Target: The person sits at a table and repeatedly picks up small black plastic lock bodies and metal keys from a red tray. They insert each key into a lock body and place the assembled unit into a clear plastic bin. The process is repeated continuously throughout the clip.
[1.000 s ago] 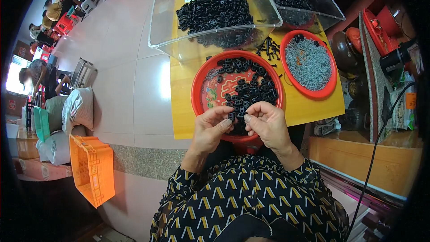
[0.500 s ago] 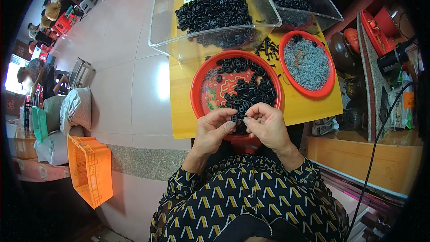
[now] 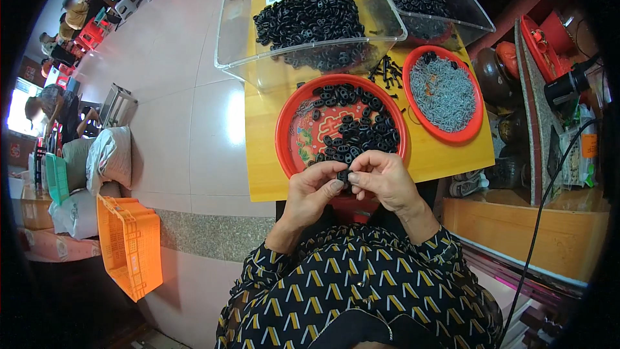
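Above the near rim of a round red tray (image 3: 280, 130), my left hand (image 3: 309, 195) pinches a small black oval plastic piece with two holes (image 3: 343, 176) between thumb and fingertips. My right hand (image 3: 389, 184) meets it there, thumb and index finger closed at the piece's side. Whether a tiny part sits between those right fingertips is too small to make out. Many similar black plastic pieces (image 3: 369, 134) lie heaped in the tray, mostly on its right half. A second red tray (image 3: 478, 108), farther right, holds a pile of small silver screws (image 3: 444, 94).
Both trays rest on a yellow tabletop (image 3: 263, 168). Behind them stand two clear plastic bins (image 3: 223, 45) of black pieces, with loose black screws (image 3: 389, 72) nearby. An orange crate (image 3: 132, 245) and white sacks (image 3: 110, 155) are at left. A black cable (image 3: 539, 232) hangs at right.
Both hands have come slightly closer together and a little lower, toward my body. The black piece has turned and is now more covered by the fingertips.
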Action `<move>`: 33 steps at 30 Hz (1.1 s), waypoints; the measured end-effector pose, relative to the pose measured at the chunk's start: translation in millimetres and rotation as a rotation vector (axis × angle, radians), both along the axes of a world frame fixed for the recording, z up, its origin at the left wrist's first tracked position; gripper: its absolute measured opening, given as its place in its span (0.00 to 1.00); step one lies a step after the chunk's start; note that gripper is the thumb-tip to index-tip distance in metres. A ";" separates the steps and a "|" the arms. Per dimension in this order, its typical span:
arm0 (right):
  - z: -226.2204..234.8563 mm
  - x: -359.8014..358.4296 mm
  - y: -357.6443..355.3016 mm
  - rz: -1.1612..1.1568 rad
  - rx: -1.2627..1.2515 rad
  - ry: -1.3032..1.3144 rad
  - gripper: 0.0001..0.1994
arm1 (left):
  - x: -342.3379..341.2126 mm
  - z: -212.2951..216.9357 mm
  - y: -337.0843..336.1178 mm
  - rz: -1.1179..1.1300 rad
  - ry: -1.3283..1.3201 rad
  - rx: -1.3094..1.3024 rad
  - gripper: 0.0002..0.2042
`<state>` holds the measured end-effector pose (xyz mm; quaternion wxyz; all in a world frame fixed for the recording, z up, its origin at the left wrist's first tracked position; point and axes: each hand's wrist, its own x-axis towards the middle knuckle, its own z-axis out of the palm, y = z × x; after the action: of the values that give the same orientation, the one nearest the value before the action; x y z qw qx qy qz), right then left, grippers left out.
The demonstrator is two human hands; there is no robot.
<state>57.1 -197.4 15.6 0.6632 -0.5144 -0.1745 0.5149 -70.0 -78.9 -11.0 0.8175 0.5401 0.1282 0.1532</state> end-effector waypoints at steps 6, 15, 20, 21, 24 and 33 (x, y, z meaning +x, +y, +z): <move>-13.3 3.7 -4.1 0.071 0.101 0.206 0.07 | 0.6 0.4 -5.5 -0.030 -0.037 -0.079 0.11; -15.4 3.7 -3.6 0.103 0.107 0.236 0.07 | -0.8 -0.2 -7.1 0.040 0.005 0.134 0.10; -21.4 5.9 -0.8 0.105 0.113 0.208 0.07 | 7.5 6.6 -6.2 0.068 -0.042 0.433 0.11; -22.5 5.6 0.5 0.096 0.106 0.197 0.07 | 7.8 6.1 -6.4 0.068 -0.034 0.428 0.11; -21.6 7.4 -0.4 0.085 0.107 0.209 0.07 | 8.6 2.7 -6.5 0.062 -0.021 0.309 0.11; 2.7 15.8 -1.6 0.061 0.059 0.220 0.08 | 6.8 -6.3 -3.7 0.111 -0.084 -0.050 0.14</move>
<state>72.9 -199.1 18.3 0.6772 -0.4293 -0.1311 0.5830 -63.3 -82.6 -17.3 0.8257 0.5046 0.1272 0.2178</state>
